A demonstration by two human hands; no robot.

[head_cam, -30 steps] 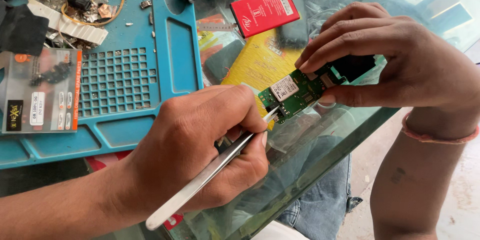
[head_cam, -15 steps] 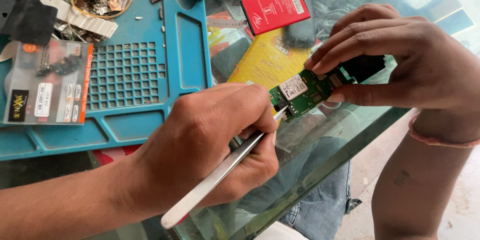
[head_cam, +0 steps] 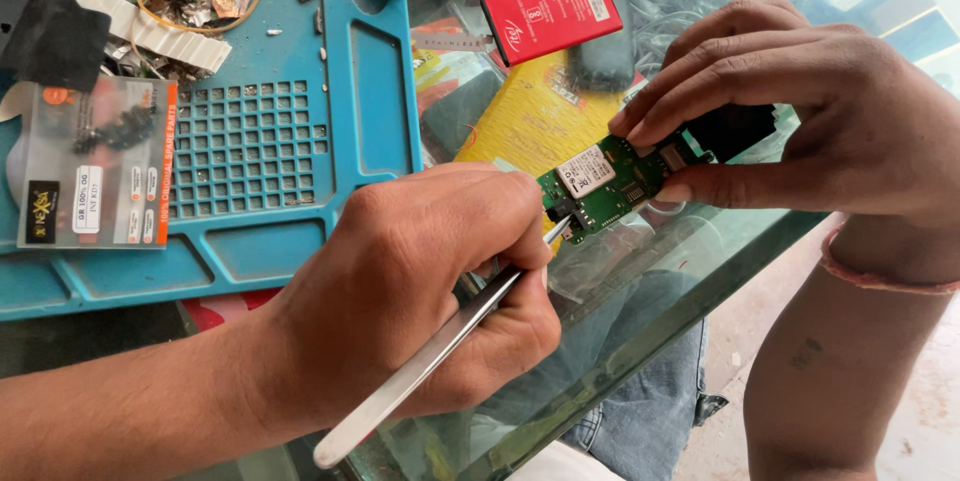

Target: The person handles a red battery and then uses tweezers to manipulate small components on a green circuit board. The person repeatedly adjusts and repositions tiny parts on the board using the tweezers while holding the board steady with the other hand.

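Observation:
My right hand (head_cam: 800, 111) pinches a small green circuit board (head_cam: 610, 186) by its far end, holding it just above the glass table edge. A silver label sits on the board's top face. My left hand (head_cam: 430, 291) grips metal tweezers (head_cam: 420, 371) like a pen. Their tips touch a small part at the near left edge of the board. The tweezers' long shaft runs back down past my palm.
A blue work mat (head_cam: 300, 141) with a grid of small wells lies at left, holding a clear parts packet (head_cam: 95, 161), scraps and a rubber band. A red battery (head_cam: 550, 11) and yellow paper (head_cam: 530, 121) lie on the glass table (head_cam: 640, 311).
The view has shifted slightly, so everything sits further right. Both hands keep the same grips, with the tweezers' tips still at the board's edge.

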